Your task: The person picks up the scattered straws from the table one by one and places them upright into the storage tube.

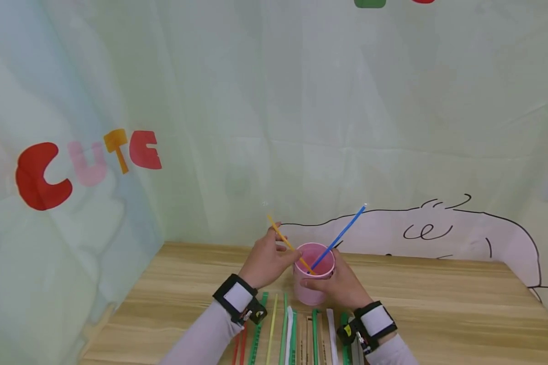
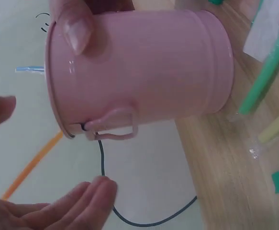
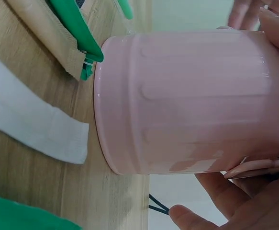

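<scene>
A small pink metal bucket (image 1: pixel 308 291) with side handles stands upright on the table. My right hand (image 1: pixel 347 285) grips it near the rim, thumb at the front and fingers round the right side. An orange straw (image 1: pixel 282 236) and a blue straw (image 1: pixel 344 228) lean inside, crossing low down. My left hand (image 1: pixel 262 261) is at the left of the rim, thumb and fingers spread apart about the orange straw; fingertips (image 2: pixel 103 194) look fairly straight. Whether a finger touches that straw is hard to see, as its upper end passes behind the hand in the left wrist view.
Wrapped straws and paper-sleeved sticks lie in a row in front of the bucket, among them green (image 1: pixel 258 329), yellow (image 1: pixel 272 327), red (image 1: pixel 243 344) and white (image 1: pixel 332 334) ones. A printed curtain (image 1: pixel 255 152) hangs behind the wooden table (image 1: pixel 461 304).
</scene>
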`<state>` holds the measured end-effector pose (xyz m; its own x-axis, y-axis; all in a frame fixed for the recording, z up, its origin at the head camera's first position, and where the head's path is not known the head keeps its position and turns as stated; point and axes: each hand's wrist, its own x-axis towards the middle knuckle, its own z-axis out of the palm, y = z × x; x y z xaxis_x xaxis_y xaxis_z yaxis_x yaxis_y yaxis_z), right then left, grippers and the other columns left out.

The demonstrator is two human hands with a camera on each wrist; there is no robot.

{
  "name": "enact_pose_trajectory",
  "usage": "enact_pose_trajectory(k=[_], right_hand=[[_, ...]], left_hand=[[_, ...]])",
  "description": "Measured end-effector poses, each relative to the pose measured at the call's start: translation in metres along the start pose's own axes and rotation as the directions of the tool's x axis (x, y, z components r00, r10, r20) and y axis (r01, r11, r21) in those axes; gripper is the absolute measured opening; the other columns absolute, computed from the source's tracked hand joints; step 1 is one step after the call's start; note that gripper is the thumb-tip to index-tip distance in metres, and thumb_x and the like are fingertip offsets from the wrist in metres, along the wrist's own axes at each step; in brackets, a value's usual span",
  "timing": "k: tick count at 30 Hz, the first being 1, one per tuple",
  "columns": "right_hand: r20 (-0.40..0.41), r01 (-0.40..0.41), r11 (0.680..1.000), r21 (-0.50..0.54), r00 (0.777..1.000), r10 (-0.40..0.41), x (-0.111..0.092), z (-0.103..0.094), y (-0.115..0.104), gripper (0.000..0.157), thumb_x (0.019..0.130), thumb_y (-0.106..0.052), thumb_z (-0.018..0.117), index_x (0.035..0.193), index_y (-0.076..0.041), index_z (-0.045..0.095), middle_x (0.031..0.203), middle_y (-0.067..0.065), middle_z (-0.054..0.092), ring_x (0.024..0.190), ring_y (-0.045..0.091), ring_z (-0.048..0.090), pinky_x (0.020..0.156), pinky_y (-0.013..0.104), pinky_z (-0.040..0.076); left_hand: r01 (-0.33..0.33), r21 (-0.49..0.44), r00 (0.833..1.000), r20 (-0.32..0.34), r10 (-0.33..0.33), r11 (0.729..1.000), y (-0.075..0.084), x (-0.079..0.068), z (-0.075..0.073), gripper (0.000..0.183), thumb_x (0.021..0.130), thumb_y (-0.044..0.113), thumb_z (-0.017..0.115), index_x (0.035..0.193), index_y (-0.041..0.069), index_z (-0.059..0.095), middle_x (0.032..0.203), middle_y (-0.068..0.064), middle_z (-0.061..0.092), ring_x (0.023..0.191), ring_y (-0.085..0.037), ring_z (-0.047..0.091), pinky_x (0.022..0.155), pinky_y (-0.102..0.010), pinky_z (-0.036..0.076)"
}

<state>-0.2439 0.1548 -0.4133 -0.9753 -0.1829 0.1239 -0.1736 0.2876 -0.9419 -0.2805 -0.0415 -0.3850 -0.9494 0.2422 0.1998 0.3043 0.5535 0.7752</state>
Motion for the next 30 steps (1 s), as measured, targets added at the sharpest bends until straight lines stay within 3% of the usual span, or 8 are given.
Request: enact_pose_trajectory(k=[5, 8, 12, 19, 27, 30], right_hand=[[-0.005, 0.006, 1.0, 0.005, 1.0, -0.006, 0.012, 0.0, 0.026, 0.085, 0.07, -0.019, 0.087, 0.138, -0.011, 0.037, 0.126, 0.011, 0.056, 0.112, 0.024, 0.053, 0.094, 0.054, 0.048], [0.002, 0.022, 1.0, 0.008, 1.0, -0.022, 0.015, -0.001, 0.032, 0.084, 0.07, -0.021, 0.088, 0.137, -0.014, 0.038, 0.126, 0.009, 0.056, 0.112, 0.021, 0.053, 0.094, 0.052, 0.049], [0.002, 0.042, 0.999, 0.007, 0.999, -0.042, 0.015, -0.001, 0.034, 0.085, 0.068, -0.024, 0.089, 0.136, -0.014, 0.038, 0.126, 0.01, 0.055, 0.112, 0.022, 0.053, 0.094, 0.05, 0.049], [0.003, 0.039, 0.999, -0.013, 0.999, -0.039, 0.015, -0.002, 0.035, 0.082, 0.071, -0.021, 0.087, 0.137, -0.014, 0.038, 0.129, 0.011, 0.054, 0.113, 0.023, 0.053, 0.092, 0.05, 0.051], [0.025, 0.083, 0.996, -0.041, 0.996, -0.082, 0.016, -0.005, 0.038, 0.084, 0.071, -0.019, 0.087, 0.138, -0.015, 0.037, 0.129, 0.008, 0.053, 0.115, 0.02, 0.05, 0.098, 0.052, 0.046], [0.022, 0.089, 0.995, -0.049, 0.996, -0.088, 0.017, -0.005, 0.04, 0.086, 0.069, -0.02, 0.088, 0.138, -0.015, 0.036, 0.129, 0.008, 0.053, 0.115, 0.021, 0.05, 0.098, 0.054, 0.046]], left_hand=[[0.065, 0.009, 0.995, 0.074, -0.065, 0.998, -0.01, -0.003, 0.003, 0.092, 0.081, 0.054, 0.07, 0.143, -0.002, 0.033, 0.134, -0.02, 0.052, 0.114, -0.028, 0.053, 0.083, -0.047, 0.054], [0.07, -0.016, 0.991, 0.119, -0.067, 0.997, -0.016, -0.004, 0.008, 0.102, 0.076, 0.062, 0.071, 0.147, 0.002, 0.029, 0.139, -0.021, 0.047, 0.121, -0.03, 0.047, 0.09, -0.053, 0.05], [0.038, -0.078, 0.986, 0.167, -0.025, 0.996, -0.022, -0.004, 0.017, 0.114, 0.07, 0.064, 0.075, 0.152, 0.009, 0.019, 0.145, -0.02, 0.04, 0.127, -0.028, 0.04, 0.098, -0.056, 0.044], [0.01, -0.175, 0.977, 0.213, 0.028, 0.985, -0.032, 0.001, 0.034, 0.114, 0.07, 0.057, 0.08, 0.153, 0.011, 0.016, 0.145, -0.014, 0.041, 0.129, -0.026, 0.038, 0.102, -0.058, 0.039], [-0.043, -0.318, 0.963, 0.238, 0.124, 0.947, -0.034, 0.005, 0.047, 0.113, 0.072, 0.045, 0.083, 0.152, 0.006, 0.014, 0.138, -0.011, 0.047, 0.12, -0.018, 0.047, 0.103, -0.046, 0.041], [-0.057, -0.333, 0.962, 0.234, 0.141, 0.941, -0.034, 0.006, 0.049, 0.108, 0.071, 0.043, 0.085, 0.151, 0.011, 0.02, 0.135, -0.006, 0.049, 0.117, -0.014, 0.049, 0.101, -0.041, 0.044]])
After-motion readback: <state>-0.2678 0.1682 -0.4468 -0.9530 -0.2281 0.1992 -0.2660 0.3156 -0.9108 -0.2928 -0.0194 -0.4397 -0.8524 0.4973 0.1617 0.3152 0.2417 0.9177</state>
